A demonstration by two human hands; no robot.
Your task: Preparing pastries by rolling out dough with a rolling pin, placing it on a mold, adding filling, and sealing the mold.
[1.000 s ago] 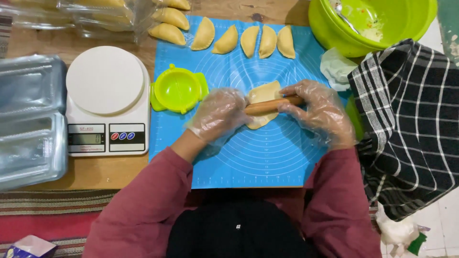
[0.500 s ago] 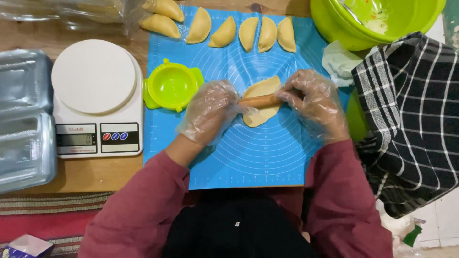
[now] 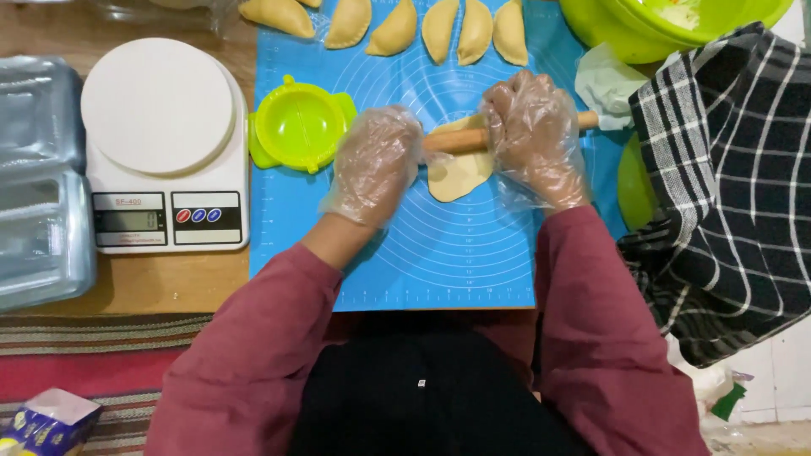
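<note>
Rolling dough on a blue mat (image 3: 389,253) laid on a wooden desk (image 3: 169,283), seen from above. Both hands wear loose clear plastic gloves. The left hand (image 3: 376,165) lies curled over the left end of the wooden pin (image 3: 456,139), fingers bent down around it; the right hand (image 3: 532,135) is closed over the pin further right, and the pin's bare tip shows beyond it. The dough (image 3: 460,169), a pale flattened oval, lies under the pin near the mat's centre, its near half showing below the pin. To roll well here, in my judgement, press evenly through both palms, keep the pin level, and turn the dough so that it spreads round rather than long, using the mat's printed rings as a guide. A green hinged mould (image 3: 300,125) lies open just left of the left hand; a white scale (image 3: 165,143) stands beside it; five folded pastries (image 3: 422,25) line the mat's far edge. Hidden or unclear: the dough's far half under pin and hands; the pin's left end; the green bowl (image 3: 650,34), cut off at the top; the contents of the foil trays (image 3: 38,177) at left; what the checked cloth (image 3: 726,186) covers.
</note>
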